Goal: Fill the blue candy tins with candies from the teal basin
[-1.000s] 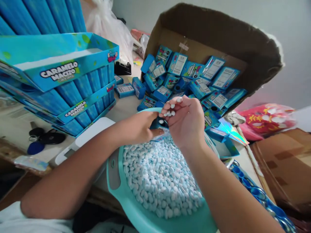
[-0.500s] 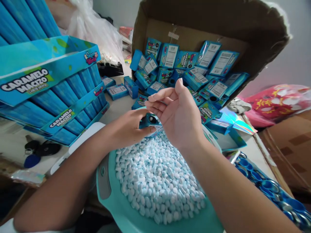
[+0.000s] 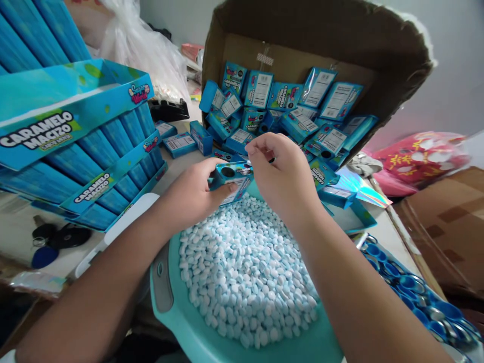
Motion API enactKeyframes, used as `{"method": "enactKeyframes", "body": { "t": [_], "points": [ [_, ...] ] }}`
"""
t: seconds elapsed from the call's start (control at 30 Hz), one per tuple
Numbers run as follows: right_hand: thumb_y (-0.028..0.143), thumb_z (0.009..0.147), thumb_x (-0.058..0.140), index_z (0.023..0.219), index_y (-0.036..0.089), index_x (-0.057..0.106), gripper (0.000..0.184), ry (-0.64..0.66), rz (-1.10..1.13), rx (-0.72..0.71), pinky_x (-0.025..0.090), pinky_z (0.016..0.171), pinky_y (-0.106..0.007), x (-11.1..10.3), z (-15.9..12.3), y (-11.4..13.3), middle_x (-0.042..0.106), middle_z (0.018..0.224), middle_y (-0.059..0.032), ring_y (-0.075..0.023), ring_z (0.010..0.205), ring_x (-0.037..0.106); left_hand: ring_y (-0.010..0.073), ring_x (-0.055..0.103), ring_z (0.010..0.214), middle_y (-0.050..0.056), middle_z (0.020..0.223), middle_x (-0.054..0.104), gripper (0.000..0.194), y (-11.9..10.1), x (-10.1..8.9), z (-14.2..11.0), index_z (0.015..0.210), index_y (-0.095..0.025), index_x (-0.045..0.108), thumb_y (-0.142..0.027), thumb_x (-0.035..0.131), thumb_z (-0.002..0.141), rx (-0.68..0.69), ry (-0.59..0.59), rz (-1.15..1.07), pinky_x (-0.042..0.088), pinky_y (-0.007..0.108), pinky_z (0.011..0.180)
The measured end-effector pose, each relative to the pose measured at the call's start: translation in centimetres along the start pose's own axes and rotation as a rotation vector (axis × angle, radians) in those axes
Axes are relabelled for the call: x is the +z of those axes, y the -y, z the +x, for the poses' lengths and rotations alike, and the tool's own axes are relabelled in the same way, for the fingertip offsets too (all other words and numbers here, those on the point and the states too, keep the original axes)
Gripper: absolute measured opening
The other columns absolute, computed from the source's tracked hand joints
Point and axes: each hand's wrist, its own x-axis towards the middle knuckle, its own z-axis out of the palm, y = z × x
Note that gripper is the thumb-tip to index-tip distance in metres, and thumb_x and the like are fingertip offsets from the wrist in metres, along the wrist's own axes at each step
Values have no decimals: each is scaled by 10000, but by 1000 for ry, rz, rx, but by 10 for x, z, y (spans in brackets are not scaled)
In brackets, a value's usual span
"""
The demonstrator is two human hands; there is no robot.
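Note:
My left hand (image 3: pixel 196 194) grips a small blue candy box (image 3: pixel 231 176), its thumb across the printed side. A round dark hole shows in the box's upper face. At the box's right end, my right hand (image 3: pixel 285 176) is closed, fingers curled in and fingertips beside the box edge. What those fingers pinch, if anything, is hidden. Below both hands, a teal tub (image 3: pixel 196 338) holds a heap of pale blue and white candies (image 3: pixel 249 272); the box is over the heap's far side.
A cardboard carton (image 3: pixel 321 30) lies open behind, with many blue boxes (image 3: pixel 259 88) inside. Stacked display trays (image 3: pixel 75 146) stand left, near a black keyring item (image 3: pixel 71 235). Blue ring-like pieces (image 3: pixel 408 285) lie right, near a brown carton (image 3: pixel 449 222).
My right hand has gone from an open, upturned palm to curled fingers at the box's right end. The box in my left hand has turned, showing more of its holed face.

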Motion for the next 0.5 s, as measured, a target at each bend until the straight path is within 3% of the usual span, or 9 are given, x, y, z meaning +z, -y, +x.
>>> {"method": "enactKeyframes", "body": {
  "t": [0.13, 0.3, 0.5],
  "points": [
    [178, 906, 550, 867, 203, 714, 171, 105, -171, 28, 412, 653, -325, -4, 3, -8, 645, 909, -55, -198, 784, 578, 270, 690, 1002, 53, 1080, 735, 432, 4, 2, 1, 1202, -228, 653, -482, 692, 854, -11, -68, -42, 554, 384, 870],
    [123, 888, 534, 802, 198, 718, 217, 162, -202, -51, 424, 662, -323, -3, 4, -6, 656, 887, -52, -182, 750, 571, 285, 682, 1024, 65, 1099, 732, 437, 3, 0, 1, 1181, -215, 668, -490, 700, 843, 6, -37, 4, 548, 404, 895],
    [187, 917, 537, 797, 173, 704, 206, 114, -198, -72, 438, 670, -322, 1, 2, -3, 660, 879, -69, -195, 782, 595, 274, 670, 1076, 65, 1161, 719, 423, 1, -2, 1, 1224, -207, 648, -437, 675, 870, 44, -20, 11, 540, 378, 913]
  ]
}}
